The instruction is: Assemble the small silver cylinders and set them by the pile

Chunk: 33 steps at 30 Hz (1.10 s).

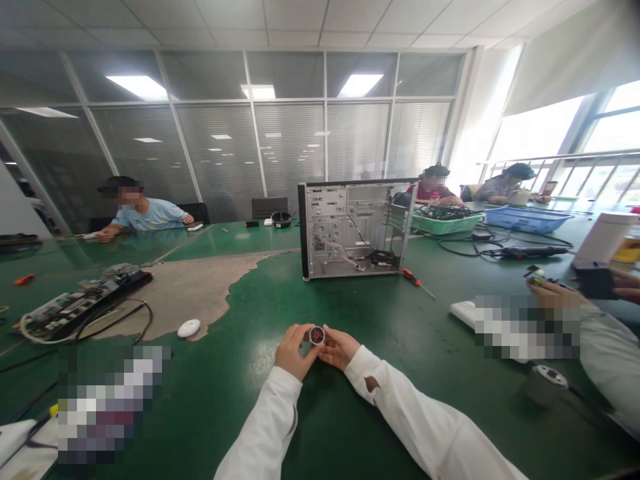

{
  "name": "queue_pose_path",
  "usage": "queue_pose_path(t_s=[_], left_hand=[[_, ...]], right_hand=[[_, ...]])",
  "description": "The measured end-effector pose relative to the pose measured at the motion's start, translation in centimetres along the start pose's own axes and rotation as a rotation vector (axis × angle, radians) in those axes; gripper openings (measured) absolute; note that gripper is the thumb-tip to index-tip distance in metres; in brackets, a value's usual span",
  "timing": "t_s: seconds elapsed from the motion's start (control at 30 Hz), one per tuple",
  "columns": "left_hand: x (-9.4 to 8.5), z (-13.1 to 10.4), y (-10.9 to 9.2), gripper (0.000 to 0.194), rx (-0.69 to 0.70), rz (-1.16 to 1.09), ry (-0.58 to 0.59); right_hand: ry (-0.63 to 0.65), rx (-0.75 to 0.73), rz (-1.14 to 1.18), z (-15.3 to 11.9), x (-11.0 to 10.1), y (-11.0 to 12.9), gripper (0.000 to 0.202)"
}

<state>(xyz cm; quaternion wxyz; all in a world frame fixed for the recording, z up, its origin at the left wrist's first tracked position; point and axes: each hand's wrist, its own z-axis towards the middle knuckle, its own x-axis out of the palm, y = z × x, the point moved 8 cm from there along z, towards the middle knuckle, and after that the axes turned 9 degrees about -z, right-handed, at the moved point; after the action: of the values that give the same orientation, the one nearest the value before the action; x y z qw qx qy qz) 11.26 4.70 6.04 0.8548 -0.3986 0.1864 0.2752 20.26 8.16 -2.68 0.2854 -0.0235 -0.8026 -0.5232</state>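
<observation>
Between my hands, just above the green table, is a small round part (317,335) with a pale rim and a dark, reddish inside; its exact kind is too small to make out. My left hand (295,350) grips it with thumb and fingers on its left side. On the opposite side my right hand (340,347) pinches its edge. An open computer case (355,230) stands upright beyond my hands, with loose wires and a black fan inside. By its right corner lies an orange-handled screwdriver (413,278). A white round disc (189,328) rests to the left.
At left lies an opened power strip (85,303) with black cables. Green (445,225) and blue baskets (525,219) stand back right, near a soldering-iron-like tool (533,252). A co-worker's hand (555,293) holds a small part at right, beside a grey cylinder (547,383). Other people sit across.
</observation>
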Motion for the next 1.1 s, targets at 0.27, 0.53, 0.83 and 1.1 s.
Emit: queue_pose_path(t_s=[0.27, 0.53, 0.83, 1.1], left_hand=[[-0.7, -0.2, 2.0, 0.026, -0.179, -0.068, -0.117], [-0.7, -0.2, 3.4, 0.029, -0.246, -0.284, -0.222], [-0.7, -0.7, 5.3, 0.041, -0.375, -0.425, -0.256], [0.0, -1.0, 6.7, 0.037, -0.443, -0.470, -0.255]], right_hand=[[0.101, 0.057, 0.019, -0.6, 0.9, -0.3, 0.017], [0.062, 0.007, 0.072, -0.5, 0.4, 0.0, 0.020], [-0.057, -0.123, 0.057, -0.1, -0.5, 0.5, 0.021], [-0.142, -0.233, -0.002, 0.5, -1.3, 0.7, 0.023]])
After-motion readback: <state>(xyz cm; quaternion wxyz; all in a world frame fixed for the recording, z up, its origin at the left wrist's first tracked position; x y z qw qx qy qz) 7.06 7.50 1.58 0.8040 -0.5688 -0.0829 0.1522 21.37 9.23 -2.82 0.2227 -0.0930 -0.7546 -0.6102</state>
